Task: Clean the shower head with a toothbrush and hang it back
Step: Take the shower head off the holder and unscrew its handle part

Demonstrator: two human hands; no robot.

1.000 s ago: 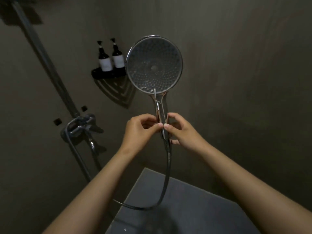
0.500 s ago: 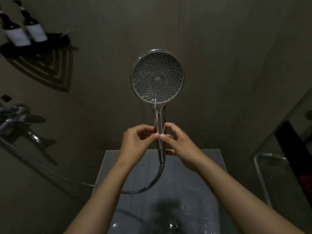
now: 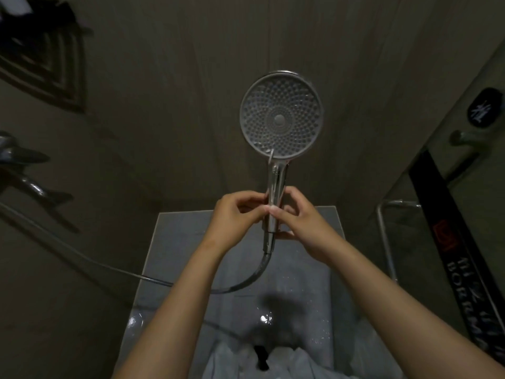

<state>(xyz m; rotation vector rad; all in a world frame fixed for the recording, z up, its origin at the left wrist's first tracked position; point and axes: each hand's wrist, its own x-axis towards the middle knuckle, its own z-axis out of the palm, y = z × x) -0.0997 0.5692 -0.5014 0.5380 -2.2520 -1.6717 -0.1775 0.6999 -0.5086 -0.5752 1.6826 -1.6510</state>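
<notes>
Around the shower head (image 3: 281,116) room is open; its hose (image 3: 264,262) loops under the left forearm, tap (image 3: 23,157) left, rail (image 3: 384,242) right.

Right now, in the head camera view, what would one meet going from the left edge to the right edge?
Mixer tap → left hand → shower head handle → right hand → chrome rail → black cloth with lettering. The hose and the corner shelf overlap others, so I omit them.

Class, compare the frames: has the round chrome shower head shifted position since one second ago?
Yes. The round chrome shower head has moved rightward, away from the black corner wall shelf, which it was right beside earlier.
</notes>
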